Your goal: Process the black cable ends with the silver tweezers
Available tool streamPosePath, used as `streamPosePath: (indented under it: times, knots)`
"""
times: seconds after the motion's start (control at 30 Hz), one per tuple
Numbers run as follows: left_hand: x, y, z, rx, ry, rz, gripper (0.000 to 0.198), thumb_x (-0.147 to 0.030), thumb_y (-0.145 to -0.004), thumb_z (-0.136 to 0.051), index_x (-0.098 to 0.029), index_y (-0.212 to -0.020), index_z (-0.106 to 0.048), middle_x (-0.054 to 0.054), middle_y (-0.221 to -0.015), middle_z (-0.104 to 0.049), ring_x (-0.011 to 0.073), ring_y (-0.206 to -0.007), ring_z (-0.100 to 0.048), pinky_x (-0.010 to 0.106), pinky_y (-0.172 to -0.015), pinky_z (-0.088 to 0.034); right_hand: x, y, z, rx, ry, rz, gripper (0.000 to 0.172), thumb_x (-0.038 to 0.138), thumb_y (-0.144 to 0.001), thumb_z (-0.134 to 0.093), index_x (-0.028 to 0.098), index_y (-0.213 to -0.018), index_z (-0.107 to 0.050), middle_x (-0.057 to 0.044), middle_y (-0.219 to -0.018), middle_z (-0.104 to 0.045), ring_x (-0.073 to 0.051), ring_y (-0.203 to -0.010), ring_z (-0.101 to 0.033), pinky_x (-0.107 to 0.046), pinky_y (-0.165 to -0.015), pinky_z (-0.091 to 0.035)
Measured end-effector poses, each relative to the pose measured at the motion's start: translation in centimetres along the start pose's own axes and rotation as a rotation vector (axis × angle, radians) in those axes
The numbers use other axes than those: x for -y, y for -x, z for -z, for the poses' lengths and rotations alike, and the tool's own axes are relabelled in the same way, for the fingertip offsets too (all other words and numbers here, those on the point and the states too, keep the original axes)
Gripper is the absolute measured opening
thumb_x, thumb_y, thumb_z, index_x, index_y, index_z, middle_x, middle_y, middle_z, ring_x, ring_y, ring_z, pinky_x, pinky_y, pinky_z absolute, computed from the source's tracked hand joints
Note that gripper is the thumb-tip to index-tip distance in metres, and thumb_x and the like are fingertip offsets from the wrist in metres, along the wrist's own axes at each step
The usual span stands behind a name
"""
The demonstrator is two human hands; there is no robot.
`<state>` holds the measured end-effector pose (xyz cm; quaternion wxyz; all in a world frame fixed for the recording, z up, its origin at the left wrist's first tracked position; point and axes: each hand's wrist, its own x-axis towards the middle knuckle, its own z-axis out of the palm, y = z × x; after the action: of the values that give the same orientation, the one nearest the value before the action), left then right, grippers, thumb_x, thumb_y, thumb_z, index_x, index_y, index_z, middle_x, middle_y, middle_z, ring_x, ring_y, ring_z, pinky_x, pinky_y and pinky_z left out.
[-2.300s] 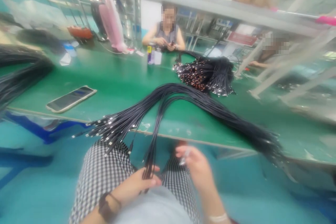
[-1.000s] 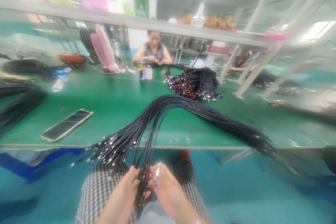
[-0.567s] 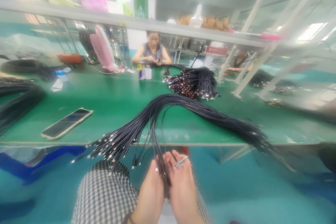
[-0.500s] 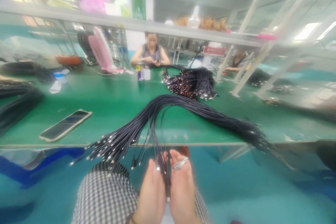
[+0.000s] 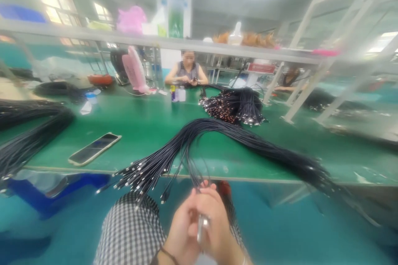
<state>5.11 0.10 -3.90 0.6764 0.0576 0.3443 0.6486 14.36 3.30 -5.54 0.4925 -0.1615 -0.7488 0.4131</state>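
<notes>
Just closed left hand [image 5: 183, 220] and right hand [image 5: 215, 211] together over loose strands [image 5: 193, 172], on the near side of the cable bundle [image 5: 214, 124].

Lay side by side, palms up, half a second ago; now folded inward, hiding the strand ends. Still trailing the loose strands from the cable bundle, over the edge of the bench [image 5: 242, 161], into the joined hands. Holding a metal tool [image 5: 202, 227] in the narrow right grip, turned more upright than before; cannot tell the left grip's hold, with fingers partly covered. Probably means moving from ends laid open to ends handled between closed palms.
</notes>
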Motion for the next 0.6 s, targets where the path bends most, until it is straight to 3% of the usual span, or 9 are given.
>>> streamPosePath:
  times: [0.13, 0.2, 0.27, 0.33, 0.37, 0.4, 0.47, 0.6]
  knots:
    - [-0.9, 2.2, 1.9, -0.09, -0.34, -0.087, 0.026, -0.046, -0.078, -0.072, -0.022, -0.087, -0.076, 0.006, -0.079, -0.074, 0.0283, -0.09, -0.068, 0.034, -0.08, -0.053, 0.2, -1.2, -0.2, -0.061, -0.072, -0.163, 0.018, 0.037, -0.088, -0.065, 0.03, -0.105, -0.068, -0.007, -0.101, -0.073, -0.029, -0.099, -0.065, -0.046, -0.093, -0.048]
    - [-2.8, 3.5, 3.5, -0.1, -0.522, -0.084, 0.024, -0.041, -0.072, -0.078, -0.021, -0.06, -0.071, 0.003, -0.053, -0.065, 0.026, -0.064, -0.063, 0.033, -0.064, -0.05, 0.0, -1.4, -0.6, -0.029, -0.147, -0.227, 0.021, 0.042, -0.086, -0.067, 0.027, -0.101, -0.068, -0.007, -0.091, -0.073, -0.025, -0.084, -0.066, -0.04, -0.082, -0.051]
    - [-5.3, 4.7, 4.6, -0.135, -0.654, -0.109, 0.034, -0.041, -0.071, -0.078, -0.022, -0.047, -0.063, 0.001, -0.044, -0.057, 0.0214, -0.051, -0.054, 0.031, -0.057, -0.045, -0.3, -1.4, -1.0, -0.033, -0.244, -0.302, 0.031, 0.052, -0.086, -0.064, 0.025, -0.099, -0.065, -0.005, -0.079, -0.073, -0.023, -0.073, -0.066, -0.038, -0.075, -0.052]
    - [-8.0, 5.4, 4.4, -0.205, -0.789, -0.201, 0.039, -0.046, -0.081, -0.068, -0.022, -0.05, -0.062, 0.001, -0.05, -0.059, 0.0197, -0.053, -0.053, 0.029, -0.057, -0.041, -0.9, -1.2, -1.2, -0.122, -0.323, -0.39, 0.037, 0.06, -0.089, -0.056, 0.025, -0.099, -0.06, -0.002, -0.073, -0.072, -0.022, -0.071, -0.065, -0.036, -0.076, -0.051]
    - [-9.2, 5.4, 3.9, -0.294, -1.068, -0.365, 0.044, -0.05, -0.089, -0.056, -0.023, -0.055, -0.061, 0.001, -0.055, -0.061, 0.0201, -0.056, -0.054, 0.029, -0.059, -0.04, -1.3, -1.2, -1.2, -0.194, -0.345, -0.439, 0.036, 0.061, -0.091, -0.053, 0.026, -0.099, -0.058, -0.002, -0.075, -0.072, -0.021, -0.076, -0.065, -0.036, -0.08, -0.049]
    - [-10.1, 5.1, 3.3, -0.366, -1.333, -0.513, 0.046, -0.05, -0.094, -0.046, -0.023, -0.06, -0.061, 0.002, -0.062, -0.064, 0.0216, -0.062, -0.057, 0.03, -0.062, -0.04, -1.8, -1.1, -1.2, -0.268, -0.358, -0.491, 0.034, 0.059, -0.093, -0.051, 0.026, -0.1, -0.057, -0.002, -0.082, -0.073, -0.021, -0.084, -0.065, -0.036, -0.086, -0.047]
    - [-11.1, 3.7, 1.9, -0.389, -1.445, -0.602, 0.04, -0.05, -0.093, -0.048, -0.024, -0.065, -0.059, 0.003, -0.067, -0.063, 0.0237, -0.068, -0.058, 0.031, -0.067, -0.04, -2.6, -0.9, -1.2, -0.358, -0.384, -0.602, 0.031, 0.056, -0.094, -0.052, 0.026, -0.102, -0.058, -0.003, -0.101, -0.072, -0.02, -0.101, -0.062, -0.035, -0.096, -0.041]
    - [-10.1, 0.4, 1.3, -0.399, -1.554, -0.686, 0.03, -0.043, -0.086, -0.063, -0.021, -0.066, -0.061, 0.01, -0.07, -0.06, 0.0318, -0.083, -0.059, 0.037, -0.081, -0.041, -3.3, -1.1, -1.7, -0.233, -0.556, -0.789, 0.038, 0.058, -0.088, -0.061, 0.022, -0.098, -0.064, -0.009, -0.114, -0.07, -0.025, -0.11, -0.061, -0.039, -0.095, -0.043]
